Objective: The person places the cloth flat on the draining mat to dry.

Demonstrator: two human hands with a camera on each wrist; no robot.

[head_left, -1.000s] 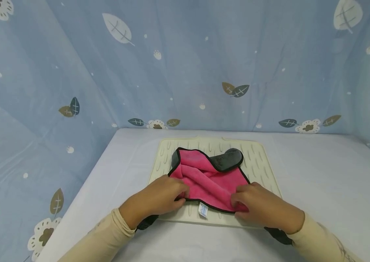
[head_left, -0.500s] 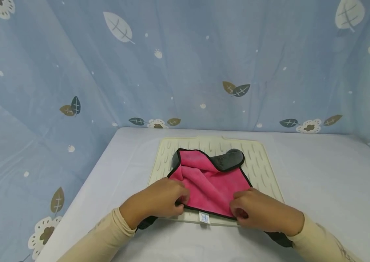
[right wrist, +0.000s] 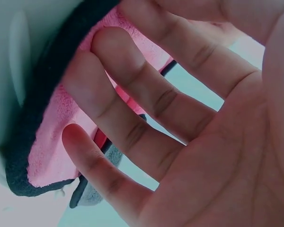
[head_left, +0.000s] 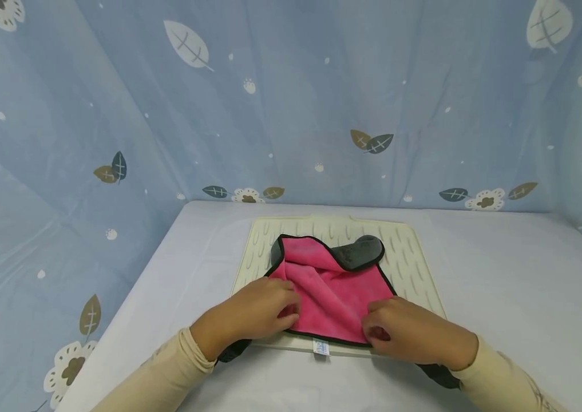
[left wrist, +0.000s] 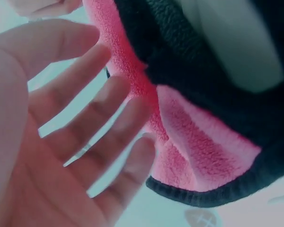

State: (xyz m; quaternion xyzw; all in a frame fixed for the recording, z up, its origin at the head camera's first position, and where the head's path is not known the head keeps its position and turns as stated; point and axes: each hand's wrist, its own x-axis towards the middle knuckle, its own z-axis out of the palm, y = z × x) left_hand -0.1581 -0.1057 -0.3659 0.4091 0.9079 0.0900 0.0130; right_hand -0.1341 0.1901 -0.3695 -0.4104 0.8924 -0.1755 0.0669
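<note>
A pink towel (head_left: pixel 329 303) with a grey reverse and black edging lies wrinkled on a cream mat (head_left: pixel 416 269) with raised oval bumps. Its far right part is folded over, showing the grey side (head_left: pixel 363 252). My left hand (head_left: pixel 252 309) pinches the near left part of the towel by thumb and forefinger. At the near right corner my right hand (head_left: pixel 419 332) pinches the edging likewise. Both wrist views show the other fingers loosely bent beside the cloth. A white label (head_left: pixel 321 347) hangs from the near edge between the hands.
The mat rests on a white-covered table (head_left: pixel 517 274). A blue curtain (head_left: pixel 291 103) printed with leaves and flowers encloses the back and sides. Dark wrist straps (head_left: pixel 437 375) show below the sleeves.
The towel's near edge and label have come toward me, and the pink surface is smoother on the right. The right hand has shifted slightly nearer; the left hand has barely moved.
</note>
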